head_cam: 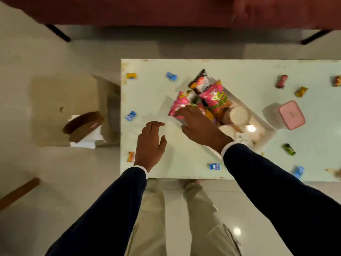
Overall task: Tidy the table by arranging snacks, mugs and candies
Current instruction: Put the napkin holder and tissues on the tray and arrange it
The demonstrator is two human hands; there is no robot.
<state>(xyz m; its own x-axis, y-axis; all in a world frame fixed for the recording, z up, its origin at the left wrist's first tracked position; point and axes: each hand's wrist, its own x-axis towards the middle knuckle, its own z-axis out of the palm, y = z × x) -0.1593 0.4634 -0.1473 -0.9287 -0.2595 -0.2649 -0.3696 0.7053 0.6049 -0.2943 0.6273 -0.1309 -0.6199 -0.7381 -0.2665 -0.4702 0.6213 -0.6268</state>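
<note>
Two pink snack packets (212, 97) sit in the white tray (265, 124) mid-table. The right hand (199, 124) rests flat on one, fingers straight; the left hand (150, 143) hovers relaxed, holding nothing, near the table's (147, 89) front edge. Best to seat packets upright before gathering the scattered candies (171, 76).

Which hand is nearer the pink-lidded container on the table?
Right. The right hand rests on the snack packets in the white tray, just left of the pink-lidded container. The left hand is farther left, over bare table beyond the tray.
</note>
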